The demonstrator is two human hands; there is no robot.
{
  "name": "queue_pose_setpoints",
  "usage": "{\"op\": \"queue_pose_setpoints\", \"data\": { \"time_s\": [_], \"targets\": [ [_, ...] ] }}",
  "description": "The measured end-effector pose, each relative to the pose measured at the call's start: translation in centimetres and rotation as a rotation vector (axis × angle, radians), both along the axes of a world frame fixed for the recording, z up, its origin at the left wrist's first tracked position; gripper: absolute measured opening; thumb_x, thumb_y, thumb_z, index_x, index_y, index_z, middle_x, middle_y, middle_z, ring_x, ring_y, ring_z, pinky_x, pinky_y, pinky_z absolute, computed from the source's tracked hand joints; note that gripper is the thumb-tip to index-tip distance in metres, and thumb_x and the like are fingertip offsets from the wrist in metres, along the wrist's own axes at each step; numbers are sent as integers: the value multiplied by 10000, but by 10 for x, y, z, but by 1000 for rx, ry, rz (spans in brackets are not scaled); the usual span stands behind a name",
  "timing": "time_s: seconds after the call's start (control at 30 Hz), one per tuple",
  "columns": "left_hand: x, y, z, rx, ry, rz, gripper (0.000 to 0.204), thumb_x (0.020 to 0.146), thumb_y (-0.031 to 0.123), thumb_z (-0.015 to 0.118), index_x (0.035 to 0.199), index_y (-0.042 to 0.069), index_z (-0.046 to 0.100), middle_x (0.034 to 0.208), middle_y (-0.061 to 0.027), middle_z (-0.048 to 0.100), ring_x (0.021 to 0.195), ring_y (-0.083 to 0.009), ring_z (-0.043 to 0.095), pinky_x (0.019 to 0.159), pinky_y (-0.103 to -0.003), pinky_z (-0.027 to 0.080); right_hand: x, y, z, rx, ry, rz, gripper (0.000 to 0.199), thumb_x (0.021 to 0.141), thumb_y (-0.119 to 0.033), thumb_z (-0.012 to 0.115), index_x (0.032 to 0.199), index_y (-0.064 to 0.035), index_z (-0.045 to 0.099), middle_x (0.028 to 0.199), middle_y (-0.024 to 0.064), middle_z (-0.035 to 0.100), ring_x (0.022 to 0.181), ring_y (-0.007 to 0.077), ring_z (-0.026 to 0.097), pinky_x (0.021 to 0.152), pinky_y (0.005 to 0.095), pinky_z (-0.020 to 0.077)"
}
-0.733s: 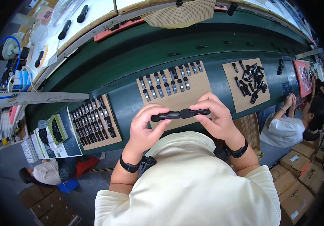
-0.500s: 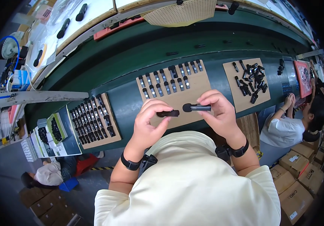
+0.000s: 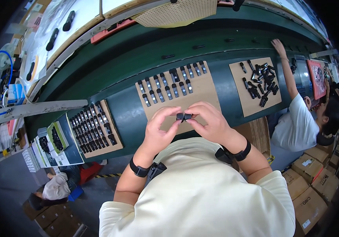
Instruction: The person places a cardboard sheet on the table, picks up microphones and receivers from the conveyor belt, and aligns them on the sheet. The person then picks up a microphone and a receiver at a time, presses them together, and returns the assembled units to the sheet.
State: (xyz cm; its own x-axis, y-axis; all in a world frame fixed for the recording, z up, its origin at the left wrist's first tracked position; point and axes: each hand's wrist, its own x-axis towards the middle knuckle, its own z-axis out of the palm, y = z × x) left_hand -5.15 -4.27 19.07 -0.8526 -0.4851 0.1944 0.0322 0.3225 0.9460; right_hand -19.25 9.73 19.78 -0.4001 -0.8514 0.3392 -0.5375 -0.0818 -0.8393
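My left hand [image 3: 159, 128] pinches a small black clip-on microphone [image 3: 179, 117] between thumb and fingertips. Facing it, my right hand [image 3: 212, 125] grips a second small black microphone [image 3: 188, 116]. The two dark ends meet or nearly touch in front of my chest; fingers hide most of both bodies. Just beyond my hands, a brown cardboard sheet [image 3: 207, 94] bears two rows of black microphones [image 3: 160, 94] with round foam-like heads. Each wrist wears a black strap.
On the left, a cardboard sheet holds dense microphone rows [image 3: 92, 128]. A loose microphone pile [image 3: 265, 79] lies on the right-hand sheet [image 3: 248, 106]. Single microphones [image 3: 199, 47] lie on the green conveyor belt [image 3: 138, 59] beyond. A co-worker's arm [image 3: 288, 73] reaches toward the belt at right.
My hands have come together, bringing the two microphones from apart to end against end. The co-worker at right has stretched an arm toward the belt. Microphones on the belt appear shifted left.
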Motion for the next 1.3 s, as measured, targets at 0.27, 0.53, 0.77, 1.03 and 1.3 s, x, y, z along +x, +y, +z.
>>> {"op": "queue_pose_setpoints", "data": {
  "time_s": [0.27,0.53,0.77,1.03,1.3],
  "targets": [
    [-31,3,-79,15,-254,26,231,815,7,698,1041,17,651,953,-95,692,898,-211,674,819,-314,527,-44,25,-75,193,36,-80,223,792,-17,708,996,-37,619,914,109,655,783,262,657,718,365,528],
    [-106,13,-129,-463,-178,-46,213,764,27,702,958,32,617,1024,-112,665,966,-298,633,893,-404,509,-106,19,-137,207,226,-144,250,784,-1,701,997,-48,578,1019,96,675,909,305,650,794,390,532],
    [-125,28,-175,-788,-152,-115,181,741,77,625,918,54,601,1102,-109,616,1078,-282,567,1017,-448,419,-122,25,-176,231,313,-26,255,757,-5,701,972,-60,574,1125,98,638,972,323,621,814,404,519],
    [-124,37,-188,-833,-249,-109,180,760,106,592,929,54,626,1117,-106,576,1129,-277,520,1086,-508,333,-121,33,-195,277,375,57,231,742,-17,683,943,-65,581,1150,105,582,1016,304,585,843,400,489],
    [-136,28,-187,-839,-275,-26,181,762,98,590,933,53,627,1118,-115,567,1138,-287,510,1092,-542,310,-131,10,-198,265,383,20,238,741,-13,679,956,-67,590,1160,105,573,1017,306,582,845,396,486]
  ]
}}
